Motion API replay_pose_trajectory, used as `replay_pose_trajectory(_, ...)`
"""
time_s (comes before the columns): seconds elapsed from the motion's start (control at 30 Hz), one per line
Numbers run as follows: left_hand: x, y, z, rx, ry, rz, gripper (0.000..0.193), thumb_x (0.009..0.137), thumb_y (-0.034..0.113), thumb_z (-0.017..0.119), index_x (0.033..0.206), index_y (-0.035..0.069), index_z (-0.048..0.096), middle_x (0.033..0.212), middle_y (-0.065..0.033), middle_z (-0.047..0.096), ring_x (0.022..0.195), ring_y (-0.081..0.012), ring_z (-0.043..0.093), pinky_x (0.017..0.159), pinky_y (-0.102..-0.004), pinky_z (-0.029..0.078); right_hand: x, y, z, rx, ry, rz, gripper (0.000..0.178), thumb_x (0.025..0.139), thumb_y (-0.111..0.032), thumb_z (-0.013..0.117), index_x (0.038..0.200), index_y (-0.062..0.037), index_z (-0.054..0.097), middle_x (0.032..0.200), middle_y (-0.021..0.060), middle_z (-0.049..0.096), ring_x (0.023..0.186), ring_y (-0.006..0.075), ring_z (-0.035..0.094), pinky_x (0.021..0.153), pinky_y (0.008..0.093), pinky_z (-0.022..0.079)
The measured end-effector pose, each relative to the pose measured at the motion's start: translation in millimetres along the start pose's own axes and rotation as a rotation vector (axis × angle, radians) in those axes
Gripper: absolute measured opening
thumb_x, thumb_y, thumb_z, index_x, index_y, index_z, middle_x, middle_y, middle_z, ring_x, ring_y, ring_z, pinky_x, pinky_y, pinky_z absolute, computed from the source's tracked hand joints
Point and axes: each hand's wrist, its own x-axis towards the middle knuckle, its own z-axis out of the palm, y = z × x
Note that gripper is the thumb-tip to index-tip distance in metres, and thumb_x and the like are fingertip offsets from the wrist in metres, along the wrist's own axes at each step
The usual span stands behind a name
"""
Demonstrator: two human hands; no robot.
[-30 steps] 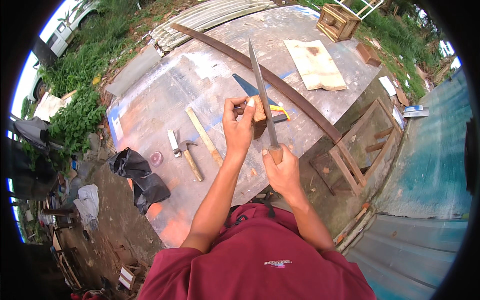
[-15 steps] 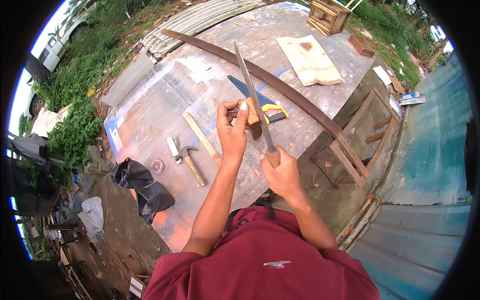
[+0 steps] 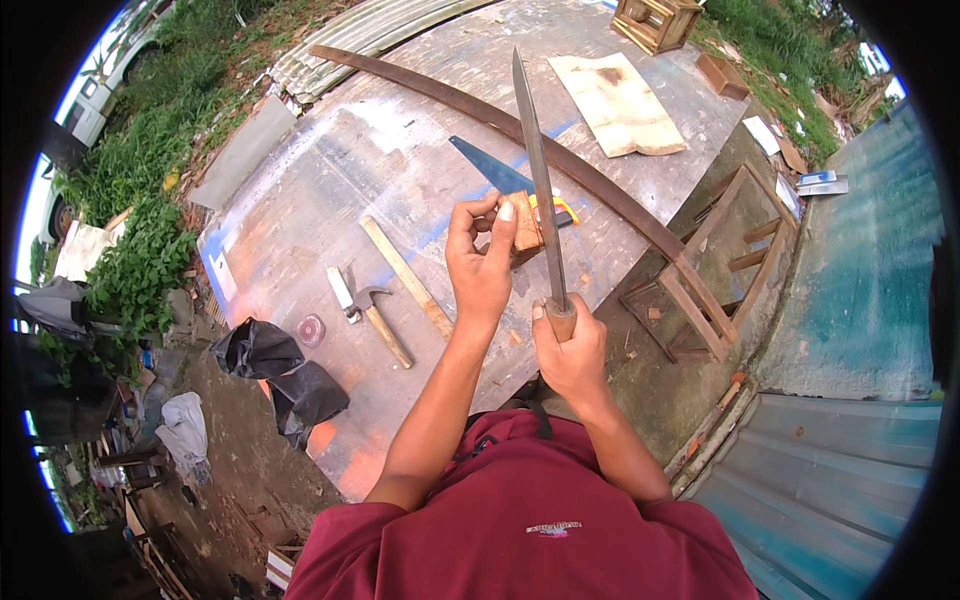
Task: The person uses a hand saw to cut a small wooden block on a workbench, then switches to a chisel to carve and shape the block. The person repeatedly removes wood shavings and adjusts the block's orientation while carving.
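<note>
My left hand (image 3: pixel 480 262) is closed around a small brown wooden block (image 3: pixel 526 232), with thumb and fingers pinching it in front of my body. In my right hand (image 3: pixel 572 350) is the round wooden handle (image 3: pixel 562 322) of what looks like a long steel file (image 3: pixel 543 185). Its grey, tapering length points up and away from me, passing just right of the block; whether they touch I cannot tell. Beyond the hands, a handsaw (image 3: pixel 490 166) with a blue blade and yellow-black handle lies on the table, partly hidden by the block and the file.
The worn table (image 3: pixel 290 215) carries a hammer (image 3: pixel 386 333), a white-bladed tool (image 3: pixel 342 292), a wooden stick (image 3: pixel 403 272), a tape roll (image 3: pixel 311 330), a black bag (image 3: pixel 283 380), a long curved-looking brown plank (image 3: pixel 440 93) and a pale sheet (image 3: pixel 618 108). A wooden frame (image 3: pixel 705 300) stands right.
Both hands have shifted slightly right with the block and the file. The file has swung more upright, and the gap between its tip and the block's line has changed. Both grips stay closed.
</note>
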Motion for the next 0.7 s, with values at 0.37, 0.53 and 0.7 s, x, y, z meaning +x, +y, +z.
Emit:
replay_pose_trajectory(0.37,0,-5,4,0.019,-0.016,0.034,0.024,0.097,0.021,0.07,0.108,0.0,0.063,0.091,-0.0027,0.061,0.086,-0.0092,0.055,0.072,-0.0256,0.048,5,10,1,-0.061,-0.029,0.077,0.018,0.094,-0.014,0.066,0.088,0.0013,0.058,0.064,0.006,0.059,0.058,0.0128,0.061,0.055,0.0298,0.048)
replay_pose_trajectory(0.53,3,-5,0,-0.019,-0.003,0.038,0.023,0.098,0.02,0.069,0.107,0.0,0.063,0.091,-0.0038,0.063,0.085,-0.0093,0.056,0.073,-0.0263,0.049,10,-11,-27,0.174,-0.278,0.393,0.021,0.092,-0.015,0.066,0.089,0.004,0.056,0.06,0.0108,0.06,0.055,0.021,0.064,0.055,0.0384,0.048)
replay_pose_trajectory(0.7,4,-5,2,0.05,0.004,0.11,0.022,0.098,0.018,0.068,0.107,-0.001,0.062,0.092,-0.0043,0.063,0.085,-0.01,0.056,0.074,-0.0265,0.049,-3,-59,-31,0.162,0.13,-0.217,0.018,0.095,-0.014,0.064,0.087,0.0001,0.057,0.063,0.0048,0.058,0.054,0.0107,0.056,0.052,0.0296,0.046)
